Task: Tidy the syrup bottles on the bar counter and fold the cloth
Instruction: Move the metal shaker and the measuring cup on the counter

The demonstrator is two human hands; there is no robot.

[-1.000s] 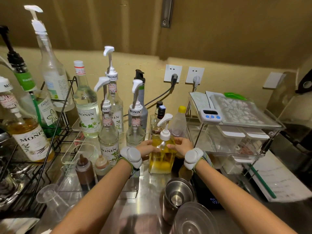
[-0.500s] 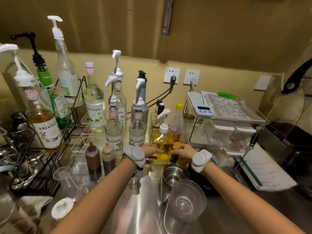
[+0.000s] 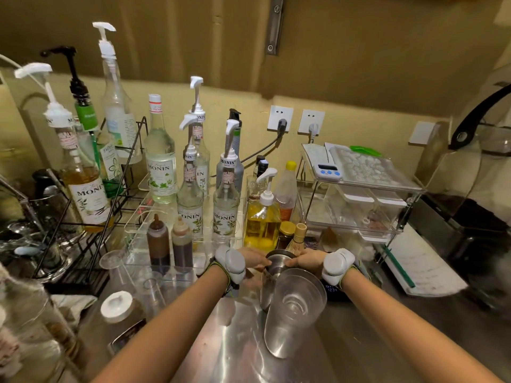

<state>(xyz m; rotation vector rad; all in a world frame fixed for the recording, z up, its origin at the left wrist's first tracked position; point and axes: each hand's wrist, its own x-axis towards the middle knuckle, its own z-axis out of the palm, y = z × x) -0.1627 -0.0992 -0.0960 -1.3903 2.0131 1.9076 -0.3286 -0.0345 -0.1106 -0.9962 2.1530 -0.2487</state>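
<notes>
A square pump bottle of yellow syrup [image 3: 262, 222] stands free on the steel counter [image 3: 373, 341], with no hand on it. Just in front of it, my left hand [image 3: 253, 261] and my right hand [image 3: 305, 259] close on opposite sides of a steel cup's rim [image 3: 277, 261]. Several clear Monin pump bottles [image 3: 190, 205] stand on an acrylic stand [image 3: 143, 217] to the left. Two brown squeeze bottles [image 3: 158, 240] stand at its front. A crumpled light cloth [image 3: 73, 302] lies at the lower left, partly hidden.
A black wire rack [image 3: 91, 244] at the left holds more tall syrup bottles. A clear glass [image 3: 294, 310] leans against the steel cup's near side. A digital scale [image 3: 336, 293] lies under my right wrist. An acrylic shelf [image 3: 359, 211] with a timer stands at the right.
Both hands let go of the yellow syrup bottle, which now stands further back, and drew toward me onto the steel cup. The view pulled back and shifted.
</notes>
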